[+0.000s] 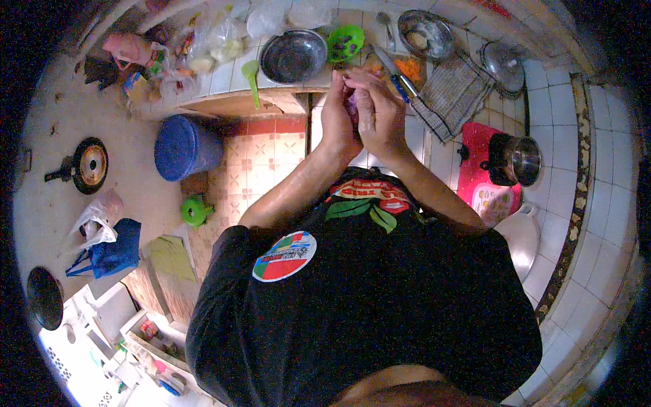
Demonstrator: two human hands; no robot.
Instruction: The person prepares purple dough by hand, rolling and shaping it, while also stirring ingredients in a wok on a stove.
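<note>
My left hand (338,117) and my right hand (379,109) are cupped together at the edge of the tiled counter, around a small purplish lump (352,107) that is mostly hidden by the fingers. Just beyond them stands a green plastic bowl (346,43) with dark purple pieces in it. To its left is a wide metal bowl (293,56). A kitchen knife (389,63) lies right of the hands, beside shredded orange food (408,68). A metal bowl with white residue (426,34) sits farther back.
A green ladle (250,76) lies near the counter's left edge, by plastic bags (218,40). At right are a checked cloth (450,96), a glass lid (503,66), a red cutting board (475,152) and a pot (525,160). A blue bucket (175,147) stands below left.
</note>
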